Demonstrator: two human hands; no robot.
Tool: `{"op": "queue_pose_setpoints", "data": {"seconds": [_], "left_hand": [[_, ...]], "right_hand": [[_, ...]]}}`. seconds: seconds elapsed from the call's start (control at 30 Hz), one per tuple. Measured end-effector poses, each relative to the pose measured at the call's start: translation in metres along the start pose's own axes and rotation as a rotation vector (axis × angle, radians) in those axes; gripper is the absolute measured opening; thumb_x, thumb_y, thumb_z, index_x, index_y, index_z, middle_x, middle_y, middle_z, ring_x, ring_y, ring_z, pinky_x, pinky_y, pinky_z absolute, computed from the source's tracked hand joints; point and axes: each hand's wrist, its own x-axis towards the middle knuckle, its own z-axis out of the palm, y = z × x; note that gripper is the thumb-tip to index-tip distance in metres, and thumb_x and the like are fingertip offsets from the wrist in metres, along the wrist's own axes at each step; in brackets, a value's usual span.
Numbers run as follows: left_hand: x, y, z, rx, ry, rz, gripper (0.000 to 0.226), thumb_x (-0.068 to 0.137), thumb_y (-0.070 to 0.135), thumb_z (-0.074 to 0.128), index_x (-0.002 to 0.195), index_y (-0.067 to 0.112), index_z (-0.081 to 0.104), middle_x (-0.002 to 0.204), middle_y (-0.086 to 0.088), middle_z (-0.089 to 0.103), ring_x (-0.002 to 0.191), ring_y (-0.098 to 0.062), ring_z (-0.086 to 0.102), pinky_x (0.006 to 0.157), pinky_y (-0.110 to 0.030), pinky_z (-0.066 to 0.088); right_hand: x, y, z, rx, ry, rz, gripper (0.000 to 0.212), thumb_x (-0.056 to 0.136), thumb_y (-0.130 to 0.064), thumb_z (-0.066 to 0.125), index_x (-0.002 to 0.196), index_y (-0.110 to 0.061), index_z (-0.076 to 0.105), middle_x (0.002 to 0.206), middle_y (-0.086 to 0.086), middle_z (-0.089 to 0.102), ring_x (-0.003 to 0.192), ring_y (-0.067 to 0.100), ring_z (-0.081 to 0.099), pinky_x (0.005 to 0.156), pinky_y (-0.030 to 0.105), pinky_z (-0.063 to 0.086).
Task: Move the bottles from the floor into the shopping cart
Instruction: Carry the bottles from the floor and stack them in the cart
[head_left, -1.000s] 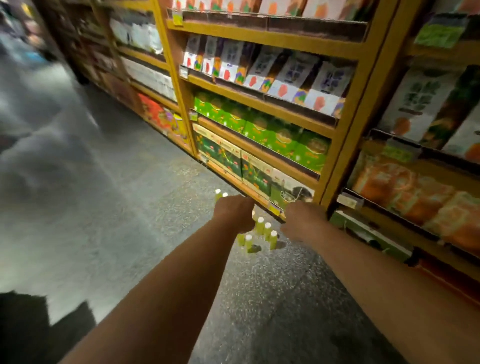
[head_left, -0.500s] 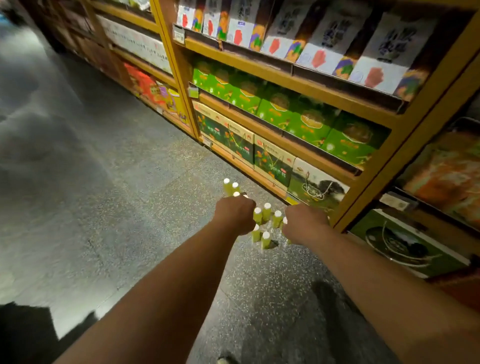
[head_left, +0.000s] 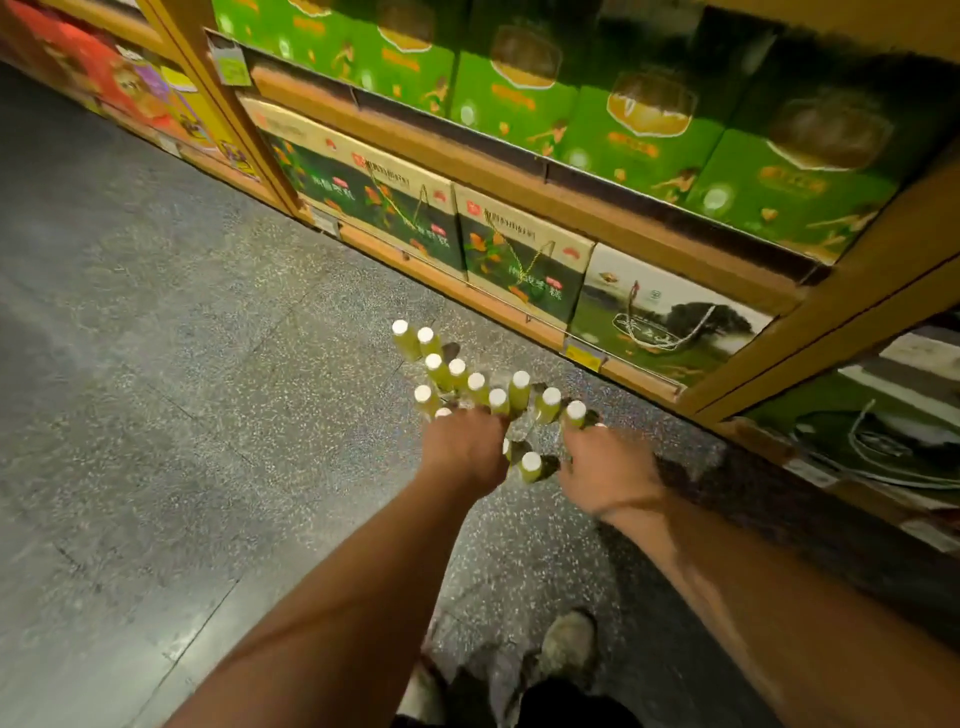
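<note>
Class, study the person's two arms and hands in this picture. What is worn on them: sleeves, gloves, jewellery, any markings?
The left forearm and right forearm are bare to the frame's edge, with no sleeve in view. The left hand and the right hand wear no gloves; no ring or watch shows. A thin line crosses the right wrist: crease or band, unclear.

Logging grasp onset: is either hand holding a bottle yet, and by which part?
Cannot tell. The left hand and right hand are down at the white-capped green bottles, but their fingers are hidden.
</note>
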Motion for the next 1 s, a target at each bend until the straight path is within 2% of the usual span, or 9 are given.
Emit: {"op": "queue_pose_setpoints", "data": {"seconds": [0.23,0.33,0.4,0.5,0.6,0.7,0.8,0.93,1.0], "left_hand": [[0.131,-0.028,0.141,-0.003,-0.076,0.061,0.035,0.091,0.029,0.057,0.125,0.021,0.051,0.122,-0.006,0.056,0.109,-0.027,0.057,0.079,-0.033,0.047],[0.185,-0.032,0.213,-0.044,-0.111,0.089,0.045,0.091,0.026,0.059,0.132,0.024,0.042,0.133,-0.006,0.044,0.117,-0.029,0.050,0.086,-0.035,0.045],[0.219,-0.031,0.256,-0.058,-0.146,0.086,0.053,0.093,0.020,0.057,0.139,0.028,0.034,0.143,-0.004,0.033,0.124,-0.030,0.044,0.094,-0.038,0.041],[0.262,-0.034,0.309,-0.050,-0.206,0.088,0.057,0.094,0.016,0.055,0.143,0.028,0.029,0.147,-0.004,0.028,0.129,-0.030,0.039,0.099,-0.040,0.039],[0.286,-0.036,0.339,-0.037,-0.294,0.129,0.044,0.097,0.013,0.047,0.140,0.020,0.037,0.135,-0.012,0.038,0.121,-0.037,0.048,0.095,-0.046,0.044],[0.291,-0.038,0.337,-0.002,-0.300,0.182,0.036,0.099,0.009,0.038,0.134,0.011,0.046,0.129,-0.016,0.044,0.114,-0.040,0.055,0.092,-0.045,0.046],[0.268,-0.038,0.293,-0.008,-0.280,0.185,0.036,0.097,0.004,0.039,0.131,0.005,0.052,0.130,-0.016,0.046,0.115,-0.038,0.055,0.093,-0.043,0.046],[0.209,-0.037,0.176,-0.074,-0.230,0.263,0.028,0.093,0.006,0.047,0.120,0.008,0.057,0.128,-0.015,0.051,0.116,-0.033,0.053,0.096,-0.038,0.041],[0.171,-0.036,0.106,-0.056,-0.177,0.309,0.029,0.088,0.013,0.058,0.117,0.011,0.058,0.123,-0.014,0.052,0.109,-0.033,0.055,0.087,-0.039,0.044]], "right_hand": [[0.121,0.013,0.156,0.192,-0.093,0.126,0.023,0.089,-0.025,0.059,0.108,-0.013,0.053,0.109,0.002,0.056,0.098,0.023,0.060,0.073,0.023,0.043],[0.172,0.013,0.228,0.255,-0.061,0.172,0.034,0.083,-0.024,0.065,0.111,-0.015,0.048,0.117,0.007,0.051,0.107,0.030,0.056,0.083,0.035,0.047],[0.201,0.015,0.272,0.208,-0.073,0.192,0.036,0.084,-0.026,0.065,0.112,-0.017,0.044,0.118,0.006,0.047,0.108,0.030,0.054,0.078,0.034,0.043],[0.236,0.016,0.323,0.125,-0.057,0.184,0.030,0.089,-0.027,0.060,0.113,-0.019,0.044,0.115,0.006,0.046,0.100,0.030,0.058,0.073,0.036,0.046],[0.255,0.011,0.355,0.103,-0.089,0.199,0.025,0.096,-0.014,0.044,0.120,-0.016,0.045,0.117,0.009,0.047,0.096,0.030,0.062,0.075,0.038,0.049],[0.252,0.012,0.353,0.129,-0.095,0.195,0.028,0.095,-0.007,0.040,0.121,-0.015,0.045,0.119,0.008,0.044,0.096,0.029,0.061,0.076,0.036,0.048],[0.220,0.013,0.307,0.198,-0.121,0.178,0.029,0.091,-0.007,0.046,0.119,-0.015,0.047,0.119,0.008,0.045,0.099,0.030,0.060,0.079,0.035,0.047],[0.162,0.005,0.195,0.217,-0.051,0.221,0.025,0.087,-0.010,0.056,0.111,-0.016,0.054,0.114,0.007,0.054,0.102,0.027,0.061,0.083,0.033,0.050],[0.122,0.001,0.131,0.305,-0.013,0.290,0.027,0.085,-0.012,0.061,0.111,-0.016,0.055,0.113,0.008,0.056,0.102,0.029,0.060,0.080,0.030,0.048]]}}
